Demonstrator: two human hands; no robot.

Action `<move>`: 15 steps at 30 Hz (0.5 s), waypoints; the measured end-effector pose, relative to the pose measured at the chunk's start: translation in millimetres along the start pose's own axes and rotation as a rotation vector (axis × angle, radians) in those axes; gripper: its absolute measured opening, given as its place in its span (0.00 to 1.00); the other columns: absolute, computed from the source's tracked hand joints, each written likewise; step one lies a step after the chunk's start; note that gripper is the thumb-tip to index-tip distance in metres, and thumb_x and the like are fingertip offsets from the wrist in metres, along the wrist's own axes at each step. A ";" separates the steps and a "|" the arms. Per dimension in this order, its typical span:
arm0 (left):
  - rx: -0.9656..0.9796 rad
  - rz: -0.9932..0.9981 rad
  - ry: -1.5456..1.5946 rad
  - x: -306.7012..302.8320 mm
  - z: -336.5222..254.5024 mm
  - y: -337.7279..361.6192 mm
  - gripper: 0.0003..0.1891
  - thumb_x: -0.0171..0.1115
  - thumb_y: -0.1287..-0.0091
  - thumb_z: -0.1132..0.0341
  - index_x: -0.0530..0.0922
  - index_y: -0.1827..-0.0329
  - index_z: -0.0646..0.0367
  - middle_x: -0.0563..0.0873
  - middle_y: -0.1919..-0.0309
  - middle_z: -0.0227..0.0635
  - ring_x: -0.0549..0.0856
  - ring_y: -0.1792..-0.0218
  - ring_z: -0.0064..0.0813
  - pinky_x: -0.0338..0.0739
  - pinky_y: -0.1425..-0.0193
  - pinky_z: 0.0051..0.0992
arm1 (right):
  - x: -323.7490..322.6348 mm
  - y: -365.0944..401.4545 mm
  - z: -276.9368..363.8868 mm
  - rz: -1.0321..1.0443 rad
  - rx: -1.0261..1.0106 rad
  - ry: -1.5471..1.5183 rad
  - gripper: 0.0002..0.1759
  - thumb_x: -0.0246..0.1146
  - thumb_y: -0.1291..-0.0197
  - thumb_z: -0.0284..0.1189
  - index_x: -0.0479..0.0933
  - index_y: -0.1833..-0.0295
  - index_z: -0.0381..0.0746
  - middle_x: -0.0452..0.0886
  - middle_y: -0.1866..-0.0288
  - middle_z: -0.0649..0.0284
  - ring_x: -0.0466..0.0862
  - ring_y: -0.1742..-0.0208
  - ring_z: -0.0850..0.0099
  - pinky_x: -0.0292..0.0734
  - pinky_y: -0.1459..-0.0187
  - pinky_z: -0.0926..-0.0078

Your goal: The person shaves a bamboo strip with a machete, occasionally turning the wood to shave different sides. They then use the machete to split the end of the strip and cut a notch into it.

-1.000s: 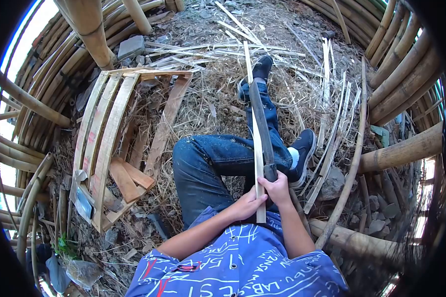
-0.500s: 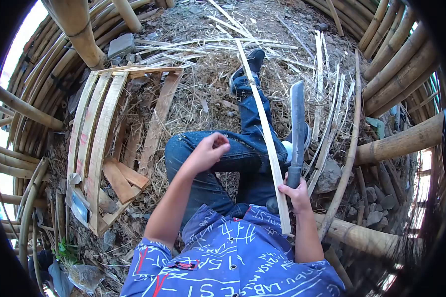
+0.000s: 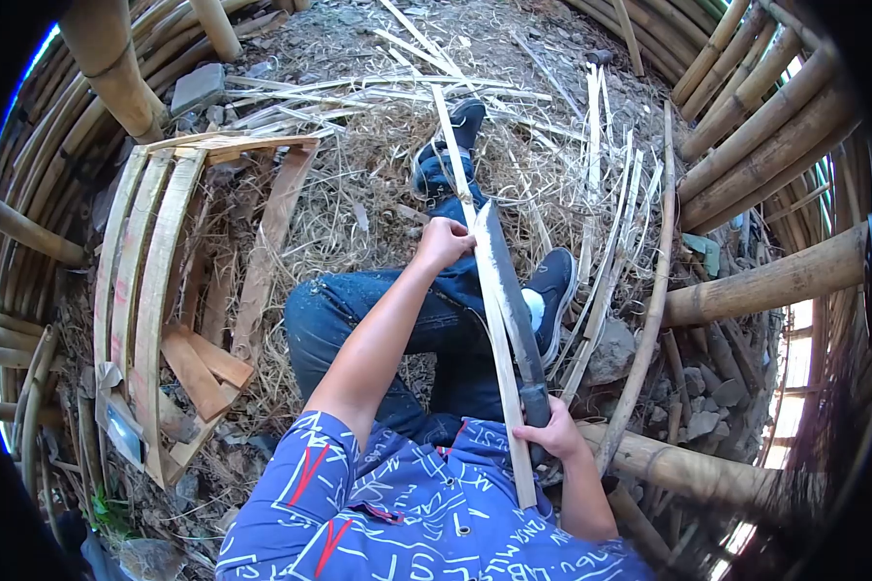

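Note:
A long, pale bamboo strip [image 3: 499,339] runs from my lap out past my knees, over my leg. My right hand [image 3: 552,433] is wrapped round the dark handle of a machete [image 3: 515,310], and its thumb lies against the strip. The long grey blade points away from me, lying along the strip's right side with its tip near the strip's middle. My left hand [image 3: 444,244] is closed, fingertips pinched at the strip's left edge close to the blade tip. What lies between those fingertips is partly hidden.
A slatted wooden crate [image 3: 160,261] with loose boards stands on the left. Shavings [image 3: 358,194] and more strips [image 3: 601,174] cover the ground. Bamboo poles [image 3: 765,276] surround the space, and a rock [image 3: 610,351] lies at right. My legs stretch forward, with shoes [image 3: 555,290] showing.
My left hand has moved forward and right, from above my knee to the strip. The machete has tilted left, its blade now against the strip. The view has shifted slightly.

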State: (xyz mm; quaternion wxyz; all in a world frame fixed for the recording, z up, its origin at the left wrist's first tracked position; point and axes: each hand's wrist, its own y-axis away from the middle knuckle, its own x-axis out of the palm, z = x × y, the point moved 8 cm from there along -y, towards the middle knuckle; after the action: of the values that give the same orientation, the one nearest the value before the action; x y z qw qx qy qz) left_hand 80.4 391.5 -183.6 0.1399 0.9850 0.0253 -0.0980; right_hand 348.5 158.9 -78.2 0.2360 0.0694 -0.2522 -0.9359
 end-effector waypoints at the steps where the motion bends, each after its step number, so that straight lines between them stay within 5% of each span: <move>1: -0.022 0.001 0.061 2.2 0.6 -0.3 0.16 0.73 0.41 0.63 0.86 0.60 0.72 0.89 0.73 0.42 0.88 0.75 0.26 0.83 0.67 0.26 | -1.1 0.1 -1.5 -0.004 0.008 -0.012 0.21 0.80 0.53 0.25 0.78 0.55 0.37 0.80 0.64 0.70 0.80 0.64 0.81 0.78 0.59 0.80; 3: -0.135 0.011 0.265 7.0 3.9 1.3 0.10 0.70 0.37 0.68 0.86 0.66 0.70 0.88 0.75 0.40 0.88 0.78 0.26 0.84 0.74 0.25 | -2.9 2.2 -4.2 -0.011 0.029 -0.021 0.22 0.79 0.53 0.25 0.77 0.54 0.37 0.80 0.64 0.70 0.80 0.64 0.81 0.78 0.60 0.81; 15: -0.216 0.038 0.329 -9.0 18.6 2.4 0.13 0.67 0.31 0.65 0.82 0.68 0.69 0.85 0.76 0.36 0.87 0.78 0.27 0.85 0.73 0.26 | -17.0 -2.9 -26.9 -0.062 0.093 -0.095 0.24 0.78 0.53 0.23 0.74 0.52 0.39 0.79 0.66 0.72 0.79 0.66 0.82 0.77 0.61 0.82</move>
State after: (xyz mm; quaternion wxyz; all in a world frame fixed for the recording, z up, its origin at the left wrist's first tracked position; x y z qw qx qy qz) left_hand 68.4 383.8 -198.7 0.2406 0.9673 0.0398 0.0704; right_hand 369.0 157.3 -102.6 0.1911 0.0437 -0.3039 -0.9323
